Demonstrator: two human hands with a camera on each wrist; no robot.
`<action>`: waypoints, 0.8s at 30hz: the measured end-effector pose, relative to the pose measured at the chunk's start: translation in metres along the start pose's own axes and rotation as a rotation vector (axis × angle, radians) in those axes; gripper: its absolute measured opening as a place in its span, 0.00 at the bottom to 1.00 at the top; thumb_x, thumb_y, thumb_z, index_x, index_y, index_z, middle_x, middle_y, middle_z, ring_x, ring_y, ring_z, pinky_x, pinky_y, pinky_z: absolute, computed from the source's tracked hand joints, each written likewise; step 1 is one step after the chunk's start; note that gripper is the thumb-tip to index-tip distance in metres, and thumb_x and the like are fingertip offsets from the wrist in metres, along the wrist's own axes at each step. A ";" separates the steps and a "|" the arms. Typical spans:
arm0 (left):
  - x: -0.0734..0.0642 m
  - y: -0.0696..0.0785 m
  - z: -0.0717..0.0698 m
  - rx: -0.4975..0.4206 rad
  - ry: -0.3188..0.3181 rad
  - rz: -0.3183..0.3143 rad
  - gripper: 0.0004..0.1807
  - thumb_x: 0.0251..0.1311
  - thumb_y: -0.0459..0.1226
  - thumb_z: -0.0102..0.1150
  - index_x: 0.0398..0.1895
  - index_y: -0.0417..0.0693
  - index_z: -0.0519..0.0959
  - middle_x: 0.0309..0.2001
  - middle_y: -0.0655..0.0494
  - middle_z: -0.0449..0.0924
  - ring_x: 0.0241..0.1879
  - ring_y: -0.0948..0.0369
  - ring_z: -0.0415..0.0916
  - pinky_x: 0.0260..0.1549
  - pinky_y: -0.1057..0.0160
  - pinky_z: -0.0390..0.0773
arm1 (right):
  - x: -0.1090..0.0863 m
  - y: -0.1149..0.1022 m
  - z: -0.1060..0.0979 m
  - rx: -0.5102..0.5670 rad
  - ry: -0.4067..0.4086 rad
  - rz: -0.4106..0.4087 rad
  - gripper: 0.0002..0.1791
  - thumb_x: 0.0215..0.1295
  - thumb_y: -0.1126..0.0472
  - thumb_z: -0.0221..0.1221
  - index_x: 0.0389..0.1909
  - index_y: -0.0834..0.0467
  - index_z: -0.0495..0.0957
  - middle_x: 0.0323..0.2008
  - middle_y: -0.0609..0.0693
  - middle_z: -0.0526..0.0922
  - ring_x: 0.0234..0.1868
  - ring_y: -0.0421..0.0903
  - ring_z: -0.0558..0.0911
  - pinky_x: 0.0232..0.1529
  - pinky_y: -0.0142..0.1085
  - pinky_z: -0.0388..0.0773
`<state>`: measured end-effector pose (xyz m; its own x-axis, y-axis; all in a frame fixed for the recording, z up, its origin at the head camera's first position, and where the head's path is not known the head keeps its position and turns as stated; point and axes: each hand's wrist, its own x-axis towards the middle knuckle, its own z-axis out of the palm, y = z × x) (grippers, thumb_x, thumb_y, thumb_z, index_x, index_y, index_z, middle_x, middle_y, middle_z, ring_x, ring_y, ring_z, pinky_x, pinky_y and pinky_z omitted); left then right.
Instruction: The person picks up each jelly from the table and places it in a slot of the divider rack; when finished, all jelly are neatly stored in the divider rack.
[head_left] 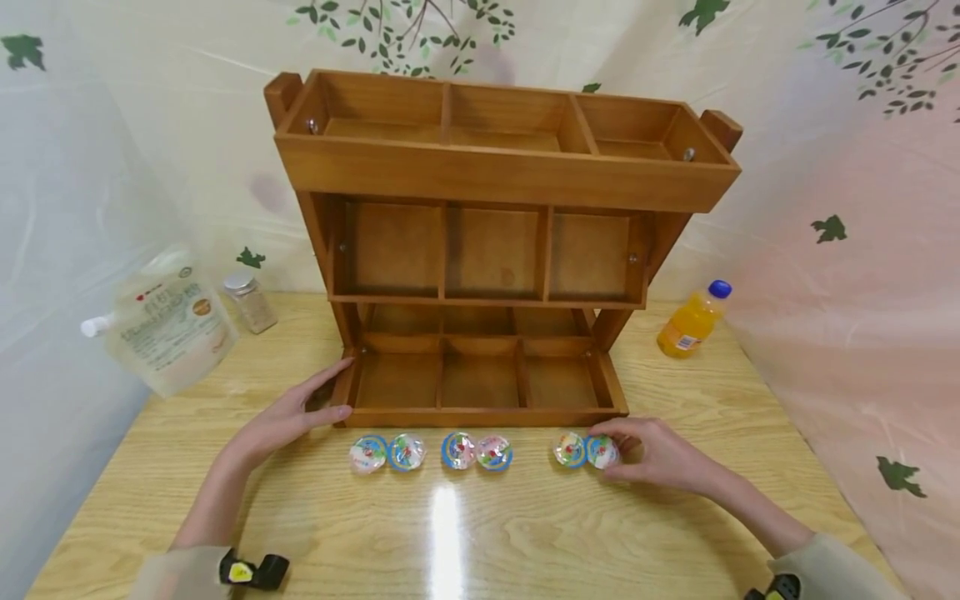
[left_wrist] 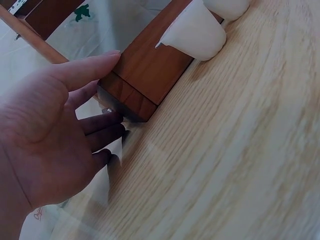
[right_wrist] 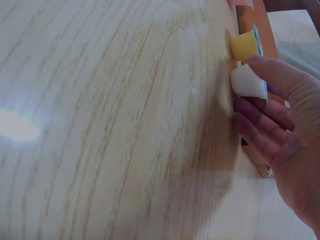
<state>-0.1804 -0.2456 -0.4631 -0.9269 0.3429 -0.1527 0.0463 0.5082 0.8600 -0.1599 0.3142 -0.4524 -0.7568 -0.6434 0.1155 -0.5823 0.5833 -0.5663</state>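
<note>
A brown wooden shelf rack [head_left: 502,177] with three tiers of compartments stands on the table. My left hand [head_left: 281,421] rests at its lower left corner, thumb near the front edge and fingers along the side; the left wrist view shows the thumb tip on the wood [left_wrist: 145,65]. Six small jelly cups stand in pairs along the rack's front. My right hand [head_left: 663,454] pinches the rightmost one, a white jelly cup [right_wrist: 246,82], between thumb and fingers. Right beside it is a yellow jelly cup [right_wrist: 243,46]. The middle pair [head_left: 458,450] and left pair [head_left: 368,454] stand apart from both hands.
Behind my left arm are a clear spouted pouch [head_left: 172,325] and a small jar with a silver lid [head_left: 251,304]. An orange drink bottle [head_left: 692,323] with a blue cap stands right of the rack. Leaf-printed cloth [head_left: 840,275] hangs around the wooden table [head_left: 540,533].
</note>
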 end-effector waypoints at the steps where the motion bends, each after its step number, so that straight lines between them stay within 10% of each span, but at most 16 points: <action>1: 0.000 0.000 0.000 -0.001 -0.001 0.000 0.42 0.72 0.50 0.59 0.84 0.69 0.50 0.84 0.42 0.42 0.82 0.34 0.37 0.72 0.22 0.45 | 0.000 0.000 0.000 0.004 -0.004 0.001 0.27 0.56 0.58 0.77 0.56 0.58 0.83 0.43 0.48 0.89 0.41 0.32 0.82 0.40 0.33 0.87; 24: 0.000 0.002 -0.002 -0.011 -0.013 -0.004 0.42 0.72 0.50 0.59 0.84 0.68 0.49 0.84 0.42 0.41 0.82 0.33 0.36 0.71 0.22 0.45 | 0.005 -0.002 -0.022 0.033 0.001 0.007 0.26 0.57 0.59 0.76 0.57 0.56 0.84 0.45 0.44 0.89 0.42 0.31 0.83 0.42 0.33 0.87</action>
<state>-0.1807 -0.2460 -0.4607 -0.9222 0.3511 -0.1619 0.0387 0.5004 0.8649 -0.1692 0.3205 -0.4324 -0.7610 -0.6390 0.1123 -0.5671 0.5711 -0.5935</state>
